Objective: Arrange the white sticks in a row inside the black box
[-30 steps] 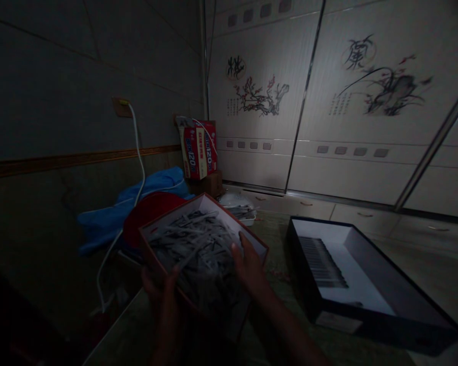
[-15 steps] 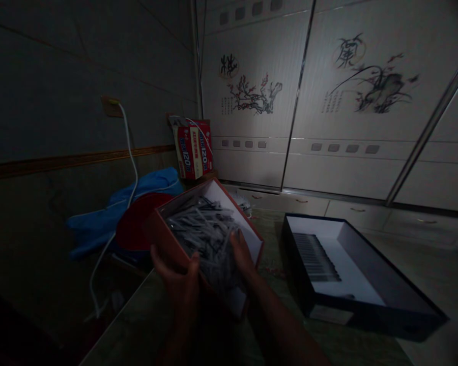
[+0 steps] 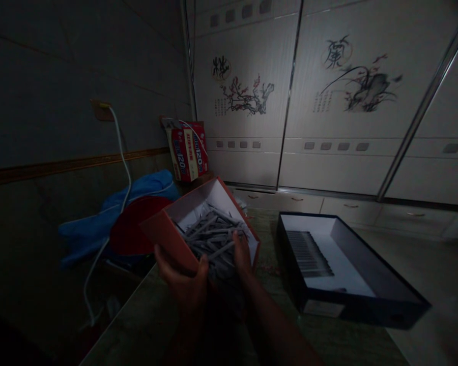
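A reddish-orange box point(image 3: 171, 239) with a white inside is tilted between my hands above the table. Jumbled in it are many slim grey pen-like sticks point(image 3: 213, 231). My left hand point(image 3: 187, 277) grips the box's near left wall, thumb over the rim. On the right side, my right hand point(image 3: 244, 254) holds the box with its thumb inside against the sticks; its other fingers are hidden. To the right stands a dark blue shallow box point(image 3: 361, 310), white inside. Similar slim dark sticks point(image 3: 309, 254) lie in a neat row at its left end.
Both boxes are at a green marbled table point(image 3: 137, 325). Left of it are a red round object point(image 3: 137, 229), a blue cloth bag point(image 3: 110, 206) and a white cable point(image 3: 122, 152) from a wall socket. A red and white carton point(image 3: 189, 152) and sliding wardrobe doors point(image 3: 248, 162) stand behind.
The sticks inside the orange box have shifted from a blur into a clearer heap, and the box has tilted slightly. Both hands keep their hold. The view has turned a little right.
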### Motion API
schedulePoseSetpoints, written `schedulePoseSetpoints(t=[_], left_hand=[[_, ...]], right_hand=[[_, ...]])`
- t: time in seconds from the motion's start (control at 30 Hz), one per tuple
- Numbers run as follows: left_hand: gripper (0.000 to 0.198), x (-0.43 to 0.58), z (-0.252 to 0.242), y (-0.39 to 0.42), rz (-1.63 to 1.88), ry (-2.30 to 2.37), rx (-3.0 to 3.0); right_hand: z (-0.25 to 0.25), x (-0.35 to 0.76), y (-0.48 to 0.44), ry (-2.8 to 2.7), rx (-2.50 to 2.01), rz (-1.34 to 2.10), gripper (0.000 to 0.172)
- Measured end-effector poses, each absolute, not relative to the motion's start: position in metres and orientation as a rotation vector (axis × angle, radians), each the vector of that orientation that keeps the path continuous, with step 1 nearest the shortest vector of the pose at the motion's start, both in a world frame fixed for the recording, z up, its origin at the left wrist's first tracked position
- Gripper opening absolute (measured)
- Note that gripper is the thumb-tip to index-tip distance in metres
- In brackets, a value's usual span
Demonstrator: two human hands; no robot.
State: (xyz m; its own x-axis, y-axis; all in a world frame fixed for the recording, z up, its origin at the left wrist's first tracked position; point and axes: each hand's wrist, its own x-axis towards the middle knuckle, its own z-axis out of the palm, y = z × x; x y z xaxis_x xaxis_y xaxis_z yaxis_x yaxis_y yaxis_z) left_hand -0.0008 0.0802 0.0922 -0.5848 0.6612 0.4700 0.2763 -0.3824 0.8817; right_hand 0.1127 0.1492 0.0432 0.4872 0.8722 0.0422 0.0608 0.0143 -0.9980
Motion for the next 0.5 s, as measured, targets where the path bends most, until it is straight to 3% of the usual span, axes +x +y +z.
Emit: schedulePoseSetpoints(t=[0.17, 0.5], left_hand=[[0.094, 0.0, 0.091, 0.08, 2.057, 1.578, 1.263], [0.106, 0.021, 0.095, 0.069, 2.065, 1.619, 1.425]], right_hand=[[0.044, 0.111, 0.146, -0.85, -1.457, 0.766, 0.047], [0.024, 0.142, 0.143, -0.861, -1.498, 0.598, 0.039]])
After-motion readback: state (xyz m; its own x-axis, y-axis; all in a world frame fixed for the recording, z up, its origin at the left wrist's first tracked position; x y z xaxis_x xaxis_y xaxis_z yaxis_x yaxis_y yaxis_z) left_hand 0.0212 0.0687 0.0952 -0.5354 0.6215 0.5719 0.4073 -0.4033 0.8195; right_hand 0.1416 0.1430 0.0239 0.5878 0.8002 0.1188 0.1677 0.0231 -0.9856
